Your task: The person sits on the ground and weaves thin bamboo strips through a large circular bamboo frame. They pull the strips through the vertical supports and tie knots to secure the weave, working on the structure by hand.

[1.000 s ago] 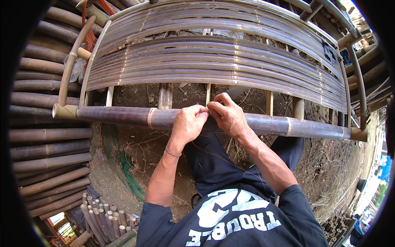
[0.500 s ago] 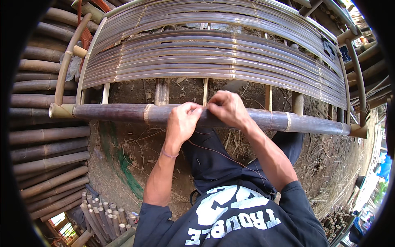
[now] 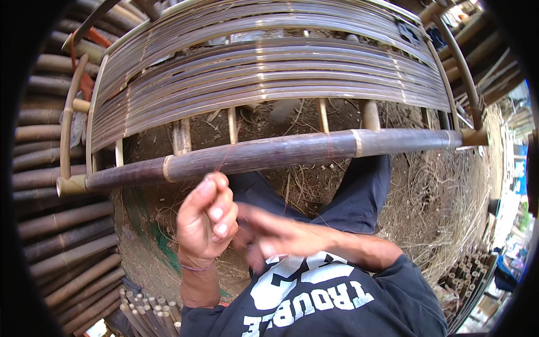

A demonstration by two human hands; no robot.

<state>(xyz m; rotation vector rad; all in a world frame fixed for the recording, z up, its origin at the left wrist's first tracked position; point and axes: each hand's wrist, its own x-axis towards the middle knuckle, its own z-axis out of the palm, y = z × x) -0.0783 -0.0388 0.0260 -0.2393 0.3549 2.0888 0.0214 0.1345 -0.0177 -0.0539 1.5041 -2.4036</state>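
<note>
A thick dark bamboo pole (image 3: 269, 151) runs across in front of me, along the near side of a bamboo bench frame. Around it, left of the middle, goes a thin reddish string (image 3: 224, 159), with a free length pulled toward me. My left hand (image 3: 205, 216) is closed, its thumb and fingertips pinching the string just below the pole. Beside it, over my lap, my right hand (image 3: 281, 233) is smeared by motion; whether it holds anything is hidden. Another reddish winding (image 3: 330, 145) shows on the pole farther right.
Long bamboo slats (image 3: 292, 76) form the bench's surface beyond the pole. Stacked bamboo poles (image 3: 67, 222) lie on the left, with cut bamboo pieces (image 3: 149, 312) below. On the dirt floor lie a green net (image 3: 165, 247) and dry straw (image 3: 426, 213). More cut bamboo (image 3: 469, 275) stands lower right.
Both hands have come off the pole and moved toward my body, the left drawing the string with it. The right hand has swung down beside the left. The view has shifted right.
</note>
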